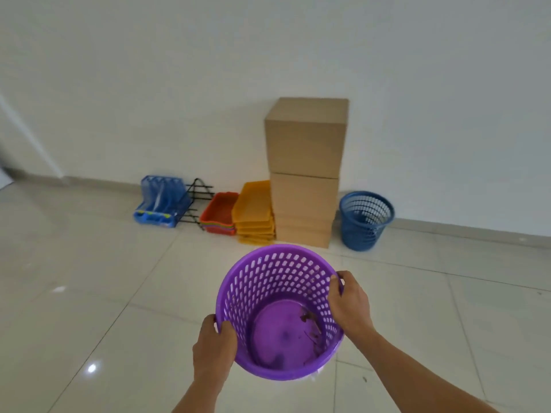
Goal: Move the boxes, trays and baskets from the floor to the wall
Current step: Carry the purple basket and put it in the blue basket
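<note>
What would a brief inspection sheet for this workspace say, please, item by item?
Surface: pale tiled floor, glossy, light reflections.
Job's things: purple basket held over the floor; cardboard boxes stacked, yellow trays, red tray stack, blue basket, all by the wall.
Clutter: brown debris inside the purple basket; blue rack and black wire rack by the wall.
Hands: left hand and right hand each grip the basket's rim.
Cables: nothing seen.
Surroundings: plain white wall.

A purple perforated basket [277, 269] hung tilted at near centre, off the floor [89, 278], with dark debris on its bottom. Against the far wall [179, 84] stood stacked cardboard boxes [305, 171]. Left of them were piled yellow trays [256, 210], then nested trays topped by a red tray [219, 211]. On the right stood an upright blue basket [365, 219].
</note>
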